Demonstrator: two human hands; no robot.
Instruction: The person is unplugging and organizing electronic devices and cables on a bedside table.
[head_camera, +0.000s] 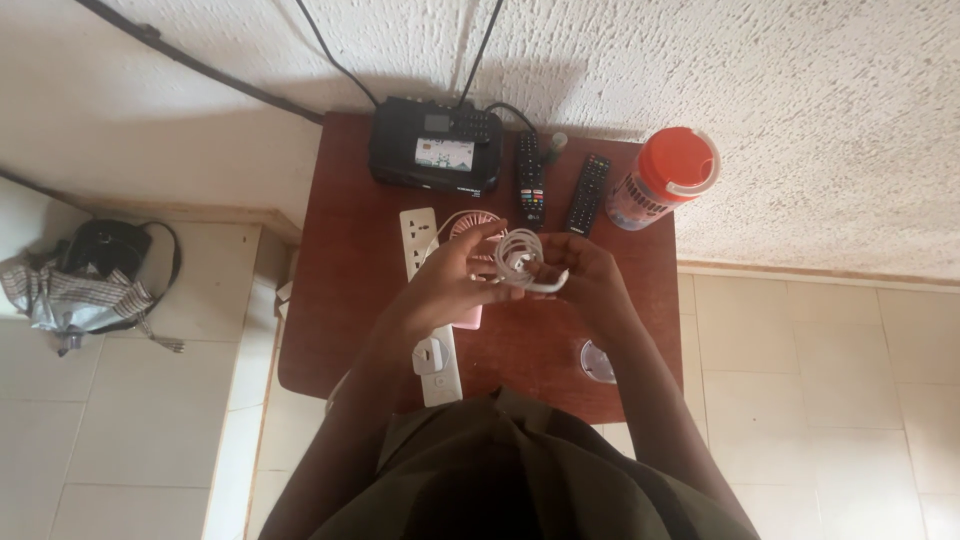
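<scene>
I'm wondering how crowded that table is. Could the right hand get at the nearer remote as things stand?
Probably yes. The right hand holds the coiled white cable together with the left hand, so it is busy, but the remote lies just beyond it with nothing between them.

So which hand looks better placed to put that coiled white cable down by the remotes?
Probably the right hand. It grips the white cable coil on the side nearer the two black remotes, while the left hand sits over the white power strip.
</scene>
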